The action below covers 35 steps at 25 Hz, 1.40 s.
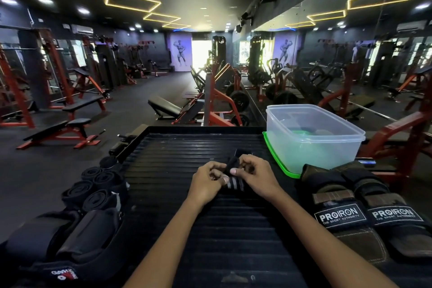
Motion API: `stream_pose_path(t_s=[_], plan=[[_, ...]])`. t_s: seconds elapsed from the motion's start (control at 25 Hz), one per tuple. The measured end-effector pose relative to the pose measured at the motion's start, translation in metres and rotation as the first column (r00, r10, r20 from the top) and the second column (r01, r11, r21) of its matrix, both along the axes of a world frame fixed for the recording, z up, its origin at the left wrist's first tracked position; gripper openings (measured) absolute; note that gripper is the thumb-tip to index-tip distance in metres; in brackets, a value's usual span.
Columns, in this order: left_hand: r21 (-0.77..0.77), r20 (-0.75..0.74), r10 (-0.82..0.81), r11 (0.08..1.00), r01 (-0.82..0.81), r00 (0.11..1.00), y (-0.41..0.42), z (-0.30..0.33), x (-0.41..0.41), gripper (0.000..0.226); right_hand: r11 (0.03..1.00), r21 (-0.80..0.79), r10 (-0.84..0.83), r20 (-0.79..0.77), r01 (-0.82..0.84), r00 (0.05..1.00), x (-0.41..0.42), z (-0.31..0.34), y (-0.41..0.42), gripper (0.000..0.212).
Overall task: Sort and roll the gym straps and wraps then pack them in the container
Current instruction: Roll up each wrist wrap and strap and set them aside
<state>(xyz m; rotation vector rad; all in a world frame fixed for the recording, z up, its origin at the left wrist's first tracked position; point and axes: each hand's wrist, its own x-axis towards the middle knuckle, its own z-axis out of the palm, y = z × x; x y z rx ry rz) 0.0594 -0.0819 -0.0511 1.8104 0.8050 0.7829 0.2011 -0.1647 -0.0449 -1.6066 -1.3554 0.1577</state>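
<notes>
A black wrist wrap with grey stripes [234, 182] lies on the ribbed black platform [210, 217], partly rolled. My left hand [207, 182] and my right hand [256, 176] both pinch it, fingers curled over the roll, thumbs pressing its near side. A clear plastic container [313, 138] stands at the back right on its green lid [275, 159]. Several rolled black wraps [93, 188] sit at the platform's left edge. Two PROIRON lifting grips [364, 208] lie at the right.
Black padded straps with a red and white logo [63, 248] lie at the lower left. Beyond the platform are red-framed benches [63, 133] and weight machines on a dark gym floor. A mirror wall [350, 65] runs along the right.
</notes>
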Motion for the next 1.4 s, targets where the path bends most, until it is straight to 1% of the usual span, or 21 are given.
stream_pose_path(t_s=[0.08, 0.12, 0.16, 0.24, 0.28, 0.32, 0.44, 0.56, 0.68, 0.72, 0.8, 0.84, 0.88, 0.96, 1.0, 1.12, 1.16, 1.24, 1.32, 1.4], plan=[[0.051, -0.011, -0.015, 0.999, 0.016, 1.0, -0.001, 0.002, 0.0, 0.029, 0.998, 0.04, -0.055, -0.008, 0.055, 0.998, 0.0, -0.001, 0.003, 0.034], [0.072, -0.034, -0.024, 0.997, 0.026, 0.999, -0.001, 0.002, -0.002, 0.03, 0.995, 0.062, -0.082, -0.034, 0.084, 0.996, -0.001, -0.001, 0.005, 0.028], [0.099, -0.072, -0.041, 0.994, 0.048, 0.997, -0.002, 0.002, -0.003, 0.032, 0.986, 0.091, -0.128, -0.098, 0.136, 0.987, 0.001, -0.001, 0.007, 0.02], [0.144, -0.164, -0.095, 0.982, 0.119, 0.982, -0.003, 0.001, -0.005, 0.037, 0.944, 0.15, -0.237, -0.313, 0.294, 0.92, 0.014, -0.002, 0.008, 0.005], [0.148, -0.196, -0.116, 0.978, 0.146, 0.974, -0.003, 0.0, -0.006, 0.039, 0.912, 0.164, -0.293, -0.381, 0.376, 0.877, 0.023, -0.002, 0.006, 0.008], [0.151, -0.22, -0.129, 0.975, 0.165, 0.967, -0.004, 0.0, -0.006, 0.038, 0.884, 0.17, -0.348, -0.383, 0.436, 0.855, 0.03, -0.003, 0.002, 0.012], [0.214, -0.33, -0.15, 0.95, 0.229, 0.932, -0.007, 0.002, -0.005, 0.027, 0.843, 0.177, -0.459, -0.258, 0.509, 0.85, 0.037, -0.001, -0.004, 0.016], [0.28, -0.419, -0.181, 0.906, 0.316, 0.89, -0.008, 0.003, -0.007, 0.019, 0.854, 0.141, -0.471, -0.199, 0.501, 0.859, 0.03, 0.002, -0.004, 0.017], [0.313, -0.469, -0.214, 0.867, 0.388, 0.857, -0.007, 0.005, -0.009, 0.013, 0.895, 0.113, -0.41, -0.171, 0.431, 0.896, 0.032, 0.001, -0.001, 0.023], [0.322, -0.475, -0.222, 0.857, 0.402, 0.852, -0.007, 0.005, -0.009, 0.012, 0.932, 0.091, -0.333, -0.175, 0.352, 0.927, 0.031, 0.001, -0.002, 0.034], [0.335, -0.464, -0.228, 0.85, 0.407, 0.856, -0.008, 0.005, -0.009, 0.01, 0.986, 0.029, -0.154, -0.212, 0.164, 0.965, 0.029, 0.003, -0.005, 0.064], [0.335, -0.448, -0.233, 0.851, 0.404, 0.863, -0.009, 0.005, -0.009, 0.009, 0.992, -0.016, -0.123, -0.194, 0.122, 0.973, 0.03, 0.002, -0.005, 0.071], [0.33, -0.431, -0.241, 0.855, 0.401, 0.869, -0.009, 0.005, -0.009, 0.009, 0.99, -0.056, -0.135, -0.15, 0.128, 0.979, 0.03, 0.001, -0.005, 0.07], [0.318, -0.407, -0.263, 0.857, 0.406, 0.875, -0.011, 0.006, -0.009, 0.009, 0.973, -0.114, -0.205, -0.04, 0.199, 0.978, 0.033, -0.004, -0.004, 0.055], [0.311, -0.402, -0.277, 0.855, 0.414, 0.873, -0.011, 0.006, -0.009, 0.01, 0.968, -0.146, -0.208, -0.016, 0.203, 0.978, 0.033, -0.005, -0.004, 0.048], [0.254, -0.406, -0.359, 0.839, 0.481, 0.84, -0.012, 0.01, -0.01, 0.017, 0.965, -0.235, -0.12, 0.007, 0.118, 0.993, 0.03, -0.009, -0.002, 0.044], [0.221, -0.42, -0.398, 0.827, 0.517, 0.816, -0.013, 0.011, -0.01, 0.018, 0.964, -0.23, -0.135, 0.005, 0.133, 0.991, 0.03, -0.01, -0.001, 0.042], [0.176, -0.462, -0.438, 0.807, 0.564, 0.771, -0.015, 0.012, -0.009, 0.022, 0.971, -0.181, -0.164, -0.018, 0.158, 0.986, 0.031, -0.009, 0.003, 0.027], [0.172, -0.488, -0.434, 0.803, 0.571, 0.757, -0.015, 0.011, -0.008, 0.025, 0.97, -0.185, -0.167, -0.048, 0.156, 0.985, 0.032, -0.003, 0.011, 0.03], [0.174, -0.48, -0.441, 0.799, 0.575, 0.758, -0.014, 0.01, -0.008, 0.022, 0.963, -0.186, -0.22, -0.117, 0.196, 0.968, 0.035, 0.012, 0.025, 0.028]])
